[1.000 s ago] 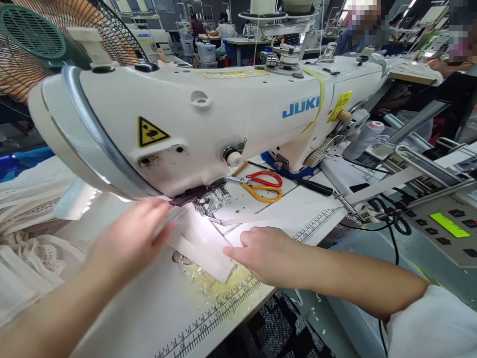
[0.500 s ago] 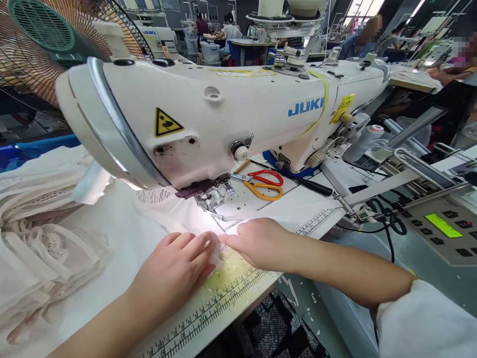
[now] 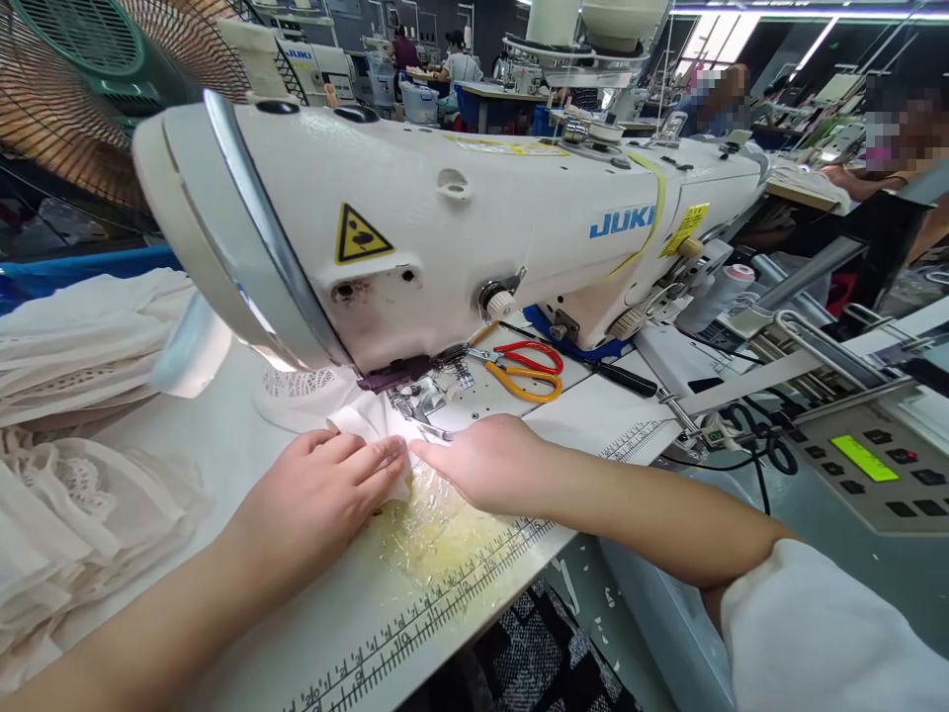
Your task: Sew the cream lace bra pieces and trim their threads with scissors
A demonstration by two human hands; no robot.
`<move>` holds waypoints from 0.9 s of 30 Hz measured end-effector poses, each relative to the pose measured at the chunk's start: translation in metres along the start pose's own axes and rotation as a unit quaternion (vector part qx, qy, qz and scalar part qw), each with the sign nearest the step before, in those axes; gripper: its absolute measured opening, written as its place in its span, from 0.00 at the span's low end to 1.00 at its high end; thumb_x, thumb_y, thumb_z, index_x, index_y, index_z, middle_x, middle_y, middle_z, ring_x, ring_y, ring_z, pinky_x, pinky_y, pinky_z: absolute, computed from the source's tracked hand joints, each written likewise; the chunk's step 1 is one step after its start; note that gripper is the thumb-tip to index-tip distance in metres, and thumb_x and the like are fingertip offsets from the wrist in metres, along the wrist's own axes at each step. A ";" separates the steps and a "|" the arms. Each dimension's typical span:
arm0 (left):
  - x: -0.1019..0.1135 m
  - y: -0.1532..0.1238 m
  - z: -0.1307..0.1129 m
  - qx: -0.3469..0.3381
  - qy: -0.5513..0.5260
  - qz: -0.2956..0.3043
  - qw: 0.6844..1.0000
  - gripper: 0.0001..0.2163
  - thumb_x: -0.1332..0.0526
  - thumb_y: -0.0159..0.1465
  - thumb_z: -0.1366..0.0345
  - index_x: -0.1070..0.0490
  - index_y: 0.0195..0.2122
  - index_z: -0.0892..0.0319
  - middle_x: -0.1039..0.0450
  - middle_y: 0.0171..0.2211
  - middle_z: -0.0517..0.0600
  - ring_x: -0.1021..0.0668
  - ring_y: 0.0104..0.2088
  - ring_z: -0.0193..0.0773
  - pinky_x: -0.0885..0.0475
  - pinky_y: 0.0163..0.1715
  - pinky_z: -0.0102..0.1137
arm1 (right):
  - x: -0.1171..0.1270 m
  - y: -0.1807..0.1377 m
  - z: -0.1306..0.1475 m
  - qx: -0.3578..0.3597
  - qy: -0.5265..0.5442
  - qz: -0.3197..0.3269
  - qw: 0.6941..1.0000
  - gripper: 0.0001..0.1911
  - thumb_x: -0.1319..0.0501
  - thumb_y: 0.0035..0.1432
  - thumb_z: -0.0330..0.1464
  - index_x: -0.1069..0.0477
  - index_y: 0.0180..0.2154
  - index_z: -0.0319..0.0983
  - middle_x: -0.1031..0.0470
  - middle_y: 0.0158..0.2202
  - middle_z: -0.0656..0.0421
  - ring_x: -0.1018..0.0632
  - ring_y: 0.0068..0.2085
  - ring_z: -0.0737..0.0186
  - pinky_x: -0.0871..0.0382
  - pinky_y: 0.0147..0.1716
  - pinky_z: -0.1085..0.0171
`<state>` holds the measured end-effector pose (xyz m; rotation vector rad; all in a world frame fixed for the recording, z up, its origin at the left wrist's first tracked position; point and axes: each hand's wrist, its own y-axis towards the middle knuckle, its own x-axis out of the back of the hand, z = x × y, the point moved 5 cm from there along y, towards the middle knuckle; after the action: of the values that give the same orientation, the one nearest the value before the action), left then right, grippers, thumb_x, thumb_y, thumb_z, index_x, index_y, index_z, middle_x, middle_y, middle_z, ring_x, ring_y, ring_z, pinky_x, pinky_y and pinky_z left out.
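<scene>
A white JUKI sewing machine [image 3: 460,227] fills the middle of the view. Just in front of its presser foot [image 3: 416,398] lies white lace fabric [image 3: 348,405] under the lamp's light. My left hand [image 3: 326,494] lies flat on the fabric with its fingers stretched out toward the foot. My right hand [image 3: 485,460] rests palm down beside it, fingertips pressing the fabric's edge close to the foot. The two hands nearly touch.
Red and yellow scissors [image 3: 523,371] lie behind the needle area. A pile of white lace pieces [image 3: 81,465] sits at the left, a fan [image 3: 96,69] behind it. A control panel [image 3: 864,460] stands at the right. A ruler strip [image 3: 437,613] runs along the table's front edge.
My left hand came down from near the needle and settled flat on the fabric. Both hands slid the fabric up toward the presser foot; the loose strip is gone from view.
</scene>
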<state>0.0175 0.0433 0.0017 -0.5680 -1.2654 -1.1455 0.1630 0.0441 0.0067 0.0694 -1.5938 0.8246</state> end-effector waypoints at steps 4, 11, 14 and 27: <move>-0.004 -0.001 0.009 0.003 0.001 -0.002 1.000 0.18 0.53 0.69 0.73 0.24 0.48 0.55 0.21 0.48 0.49 0.23 0.38 0.46 0.36 0.37 0.41 | 0.002 0.008 0.003 -0.014 -0.002 0.017 1.000 0.38 0.44 0.60 0.26 0.52 0.69 0.39 0.22 0.32 0.51 0.21 0.33 0.52 0.34 0.25 0.62; -0.004 0.002 0.022 -0.011 0.033 -0.026 0.999 0.20 0.55 0.67 0.74 0.22 0.44 0.56 0.19 0.45 0.50 0.21 0.37 0.48 0.35 0.35 0.42 | 0.012 0.016 0.012 -0.053 0.003 0.033 0.998 0.46 0.37 0.53 0.26 0.53 0.70 0.36 0.20 0.32 0.51 0.21 0.31 0.52 0.30 0.29 0.61; -0.011 0.000 0.033 0.000 0.032 -0.002 0.999 0.20 0.54 0.67 0.72 0.22 0.45 0.54 0.20 0.47 0.48 0.21 0.38 0.48 0.34 0.34 0.42 | 0.015 0.015 0.017 -0.068 -0.011 0.074 0.995 0.50 0.37 0.52 0.26 0.60 0.71 0.34 0.20 0.32 0.50 0.20 0.32 0.51 0.30 0.29 0.60; -0.022 -0.004 0.062 0.037 0.059 0.015 0.997 0.20 0.53 0.68 0.72 0.23 0.48 0.52 0.20 0.46 0.51 0.21 0.43 0.48 0.34 0.43 0.44 | -0.010 0.015 0.017 -0.037 -0.008 -0.027 0.999 0.45 0.39 0.51 0.27 0.53 0.69 0.32 0.22 0.34 0.49 0.22 0.31 0.54 0.35 0.22 0.64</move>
<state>-0.0108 0.1029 -0.0030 -0.4569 -1.1892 -1.0879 0.1432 0.0418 -0.0082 0.0656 -1.6296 0.7250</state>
